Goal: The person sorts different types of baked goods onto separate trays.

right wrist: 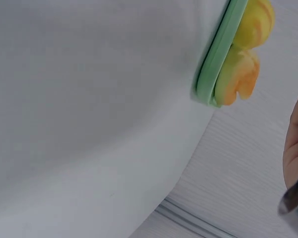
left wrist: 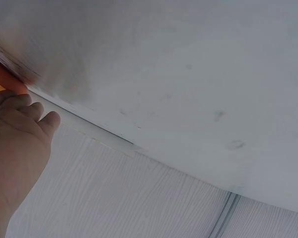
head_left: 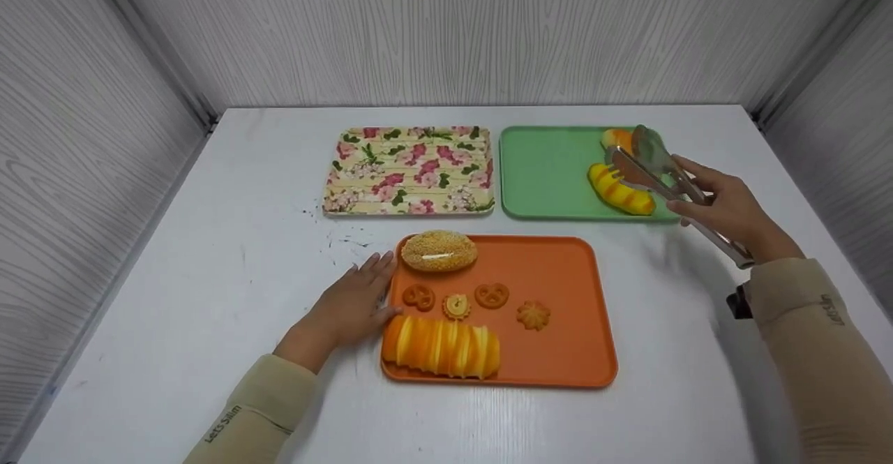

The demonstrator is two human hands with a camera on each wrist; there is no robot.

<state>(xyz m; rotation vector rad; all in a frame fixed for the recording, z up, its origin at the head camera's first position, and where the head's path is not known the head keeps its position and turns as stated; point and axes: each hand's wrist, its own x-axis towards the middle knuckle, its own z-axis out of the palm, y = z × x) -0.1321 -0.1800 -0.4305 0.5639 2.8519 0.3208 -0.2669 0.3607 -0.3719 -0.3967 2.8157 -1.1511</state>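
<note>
In the head view my right hand (head_left: pixel 725 209) grips metal tongs (head_left: pixel 698 195) above the right side of the green tray (head_left: pixel 544 171). The spread tong ends hang over a yellow striped bread roll (head_left: pixel 621 190) and a round orange-and-cream bun (head_left: pixel 617 140), which they partly hide. Whether they touch either bread I cannot tell. My left hand (head_left: pixel 352 303) rests at the left edge of the orange tray (head_left: pixel 558 352), fingers extended and thumb by the rim. The right wrist view shows the tongs' handle end (right wrist: pixel 295 198) beside the hand.
On the orange tray lie a sesame bun (head_left: pixel 439 251), a large striped loaf (head_left: pixel 443 347), two pretzel-shaped biscuits (head_left: pixel 492 295), a round biscuit (head_left: pixel 457 305) and a leaf-shaped biscuit (head_left: pixel 534 315). A floral tray (head_left: pixel 411 171) stands left of the green one. Pale wood-grain walls (head_left: pixel 446 31) enclose the white table (head_left: pixel 230 241).
</note>
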